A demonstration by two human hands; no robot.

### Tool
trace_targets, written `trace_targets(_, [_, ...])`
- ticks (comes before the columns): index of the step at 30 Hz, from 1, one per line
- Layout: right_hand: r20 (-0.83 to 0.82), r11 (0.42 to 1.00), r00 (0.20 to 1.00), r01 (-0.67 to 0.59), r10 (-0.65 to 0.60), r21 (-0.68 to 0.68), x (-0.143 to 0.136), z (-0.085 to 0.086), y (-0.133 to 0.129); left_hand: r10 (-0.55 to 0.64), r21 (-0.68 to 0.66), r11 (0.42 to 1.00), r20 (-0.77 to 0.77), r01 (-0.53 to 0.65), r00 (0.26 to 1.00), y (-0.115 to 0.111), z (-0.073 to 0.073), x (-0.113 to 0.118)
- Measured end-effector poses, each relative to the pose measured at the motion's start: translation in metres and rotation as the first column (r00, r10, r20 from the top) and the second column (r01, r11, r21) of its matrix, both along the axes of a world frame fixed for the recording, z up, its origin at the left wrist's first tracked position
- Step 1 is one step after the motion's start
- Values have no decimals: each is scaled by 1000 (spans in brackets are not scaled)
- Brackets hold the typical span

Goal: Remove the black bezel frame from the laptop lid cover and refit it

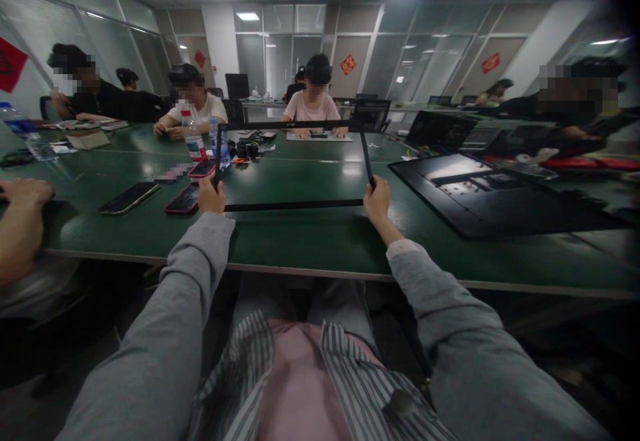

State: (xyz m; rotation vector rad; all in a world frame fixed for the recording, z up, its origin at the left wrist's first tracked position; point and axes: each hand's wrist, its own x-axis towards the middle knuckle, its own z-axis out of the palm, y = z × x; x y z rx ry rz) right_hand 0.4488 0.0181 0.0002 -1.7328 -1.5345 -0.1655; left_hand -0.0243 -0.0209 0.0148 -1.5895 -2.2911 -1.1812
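A thin black rectangular frame [295, 206], like a screen bezel, stands raised over the table's near side, and the green table shows through its middle. My left hand [212, 197] is closed around the lower part of its left side. On the opposite side, my right hand [378, 198] grips the frame's right bar near the bottom corner. Just beside my left hand lies a phone with a red edge [183, 199]. A large flat black panel [450, 207], shiny in places, rests on the table to the right of my right hand.
The green table [295, 247] has its near edge before my lap. Another phone [129, 197] and water bottles [194, 139] are on the left. Cables and small parts [247, 147] lie beyond the frame. A co-worker's hand [25, 191] is at far left; other people sit around.
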Motion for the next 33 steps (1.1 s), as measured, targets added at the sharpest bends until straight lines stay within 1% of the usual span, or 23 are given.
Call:
trace_targets(4, [-39, 998, 999, 8, -6, 66, -3, 5, -6, -42, 11, 999, 31, 41, 999, 0, 0, 1])
trace_targets(8, [-81, 996, 997, 4, 3, 93, -2, 1, -4, -48, 19, 999, 53, 47, 997, 3, -4, -1])
trace_targets(13, [-155, 973, 986, -31, 68, 229, 3, -8, 9, -97, 155, 985, 110, 80, 989, 11, -13, -8])
trace_targets(16, [-180, 962, 980, -40, 91, 270, 5, -11, 12, -103, 178, 981, 117, 81, 988, 14, -16, -10])
trace_targets(26, [-145, 961, 986, -37, 79, 272, 5, -11, 10, -66, 151, 987, 68, 55, 996, 12, -14, -8])
trace_targets(33, [-136, 971, 989, -31, 65, 237, 7, -13, 12, -73, 109, 992, 57, 67, 996, 15, -19, -12])
